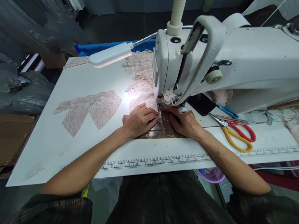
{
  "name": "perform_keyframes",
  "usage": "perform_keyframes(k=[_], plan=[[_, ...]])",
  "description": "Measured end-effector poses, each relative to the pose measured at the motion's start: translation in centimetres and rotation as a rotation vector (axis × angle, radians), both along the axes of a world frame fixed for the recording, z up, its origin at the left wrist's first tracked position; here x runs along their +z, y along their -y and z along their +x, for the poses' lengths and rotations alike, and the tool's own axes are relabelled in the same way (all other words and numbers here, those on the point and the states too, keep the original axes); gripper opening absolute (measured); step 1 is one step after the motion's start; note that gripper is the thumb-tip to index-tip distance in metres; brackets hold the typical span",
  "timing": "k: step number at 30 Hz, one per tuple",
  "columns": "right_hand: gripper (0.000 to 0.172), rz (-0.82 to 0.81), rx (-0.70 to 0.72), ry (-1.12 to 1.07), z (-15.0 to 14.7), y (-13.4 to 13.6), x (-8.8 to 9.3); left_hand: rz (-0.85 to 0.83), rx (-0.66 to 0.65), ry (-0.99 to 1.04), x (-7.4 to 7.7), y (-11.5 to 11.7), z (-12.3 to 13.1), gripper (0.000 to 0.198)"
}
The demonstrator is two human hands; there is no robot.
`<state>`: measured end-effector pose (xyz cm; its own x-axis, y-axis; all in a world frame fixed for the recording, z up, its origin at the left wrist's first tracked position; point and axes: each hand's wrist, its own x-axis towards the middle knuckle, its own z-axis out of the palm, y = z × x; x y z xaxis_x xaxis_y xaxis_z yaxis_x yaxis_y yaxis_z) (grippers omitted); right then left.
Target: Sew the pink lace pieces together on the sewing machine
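Observation:
Pale pink lace (142,85) runs along the left side of the white sewing machine (163,62) and under its presser foot (159,107). My left hand (141,120) rests on the lace just left of the foot, its fingers drawn together on the edge. To the right of the foot is my right hand (185,123), index finger stretched toward the needle and thumb apart from it. Its index fingertip is partly hidden by the machine. Brown tape-like covering (161,132) lies on the bed beneath both hands.
Cut lace pieces (100,109) lie on the white table (70,161) at left. A lamp (111,55) shines over the work. On the right are scissors (240,130), a black phone (202,104) and a blue tool (227,111). A printed ruler (154,161) follows the front edge.

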<state>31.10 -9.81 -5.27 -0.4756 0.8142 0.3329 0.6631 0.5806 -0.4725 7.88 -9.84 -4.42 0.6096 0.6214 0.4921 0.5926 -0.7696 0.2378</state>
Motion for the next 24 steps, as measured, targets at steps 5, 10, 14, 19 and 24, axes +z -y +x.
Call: perform_keyframes(k=[5,10,14,19,24], plan=[[0.031,0.009,0.044,-0.029,0.04,0.17,0.14,0.006,0.004,-0.005,0.07,-0.1,0.04,0.012],[0.039,0.076,0.099,0.083,-0.1,0.44,-0.12,0.058,0.007,-0.014,-0.1,-0.2,0.14,0.013],[0.043,0.057,0.136,0.119,-0.05,0.34,-0.35,0.131,0.005,-0.05,-0.21,-0.27,0.25,0.014],[0.043,0.016,0.123,0.147,-0.12,0.42,-0.17,0.155,-0.017,-0.098,-0.21,-0.32,0.17,0.015],[0.041,-0.018,0.108,0.097,-0.08,0.44,0.24,0.104,-0.093,-0.151,0.0,-0.45,-0.35,0.015]])
